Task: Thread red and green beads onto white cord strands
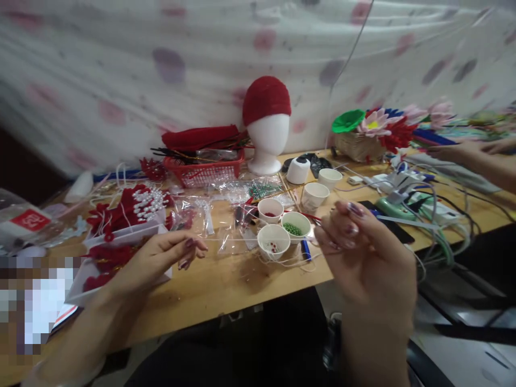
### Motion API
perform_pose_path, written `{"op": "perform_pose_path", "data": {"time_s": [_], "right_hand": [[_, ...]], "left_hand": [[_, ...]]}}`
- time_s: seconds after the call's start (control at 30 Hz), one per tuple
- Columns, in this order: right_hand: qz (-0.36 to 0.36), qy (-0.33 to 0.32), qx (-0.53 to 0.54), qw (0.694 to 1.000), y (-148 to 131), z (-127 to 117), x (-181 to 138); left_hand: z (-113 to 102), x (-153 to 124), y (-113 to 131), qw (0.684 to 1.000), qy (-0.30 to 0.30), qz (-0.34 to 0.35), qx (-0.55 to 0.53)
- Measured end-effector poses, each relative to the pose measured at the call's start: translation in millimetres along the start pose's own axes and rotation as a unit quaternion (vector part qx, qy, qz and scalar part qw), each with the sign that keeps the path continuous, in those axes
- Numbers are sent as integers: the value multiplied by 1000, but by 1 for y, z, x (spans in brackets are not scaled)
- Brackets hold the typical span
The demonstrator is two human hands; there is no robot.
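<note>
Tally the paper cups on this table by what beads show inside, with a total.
Paper cup with dark red beads: 1
Paper cup with green beads: 1
Paper cup with red and whitish beads: 1
Paper cups, contents unclear: 2
Total: 5

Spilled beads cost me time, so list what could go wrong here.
The thin thread stretched between the left hand and right hand could catch the open front cup and tip out its few beads. The loose white cord beside that cup might tangle.
</note>
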State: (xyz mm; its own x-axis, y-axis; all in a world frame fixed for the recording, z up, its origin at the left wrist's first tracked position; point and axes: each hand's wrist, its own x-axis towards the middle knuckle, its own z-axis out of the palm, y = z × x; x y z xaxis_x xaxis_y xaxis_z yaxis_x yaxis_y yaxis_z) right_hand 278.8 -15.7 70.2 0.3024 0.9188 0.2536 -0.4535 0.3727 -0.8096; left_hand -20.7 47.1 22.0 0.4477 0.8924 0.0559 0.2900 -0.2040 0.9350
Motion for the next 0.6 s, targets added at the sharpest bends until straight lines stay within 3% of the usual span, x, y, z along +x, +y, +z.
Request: {"op": "perform_pose_path", "data": {"time_s": [0.1,0.17,0.27,0.33,0.37,0.43,0.5,0.6], "right_hand": [[-11,83,12,996,-8,-38,1],[-14,131,60,989,-11,-51,0],[-35,184,81,979,-13,-54,-8],[-54,172,44,983,-10,-49,-17],[-53,131,19,990,-7,-46,-22],[8,-22,-42,999,4,-38,-32],[97,-144,-95,980,21,-29,-42],[173,-226,-155,946,58,-11,-54]], "left_hand": [[-11,1,-2,998,-16,-12,65],[-11,3,-2,994,-30,-15,104],[-6,6,-2,983,-76,-24,166],[-3,9,-1,968,-123,-28,216],[-2,11,0,960,-142,-26,241],[-2,14,1,945,-163,-19,282],[-5,16,1,934,-157,-10,320],[-16,19,3,920,-97,17,380]]}}
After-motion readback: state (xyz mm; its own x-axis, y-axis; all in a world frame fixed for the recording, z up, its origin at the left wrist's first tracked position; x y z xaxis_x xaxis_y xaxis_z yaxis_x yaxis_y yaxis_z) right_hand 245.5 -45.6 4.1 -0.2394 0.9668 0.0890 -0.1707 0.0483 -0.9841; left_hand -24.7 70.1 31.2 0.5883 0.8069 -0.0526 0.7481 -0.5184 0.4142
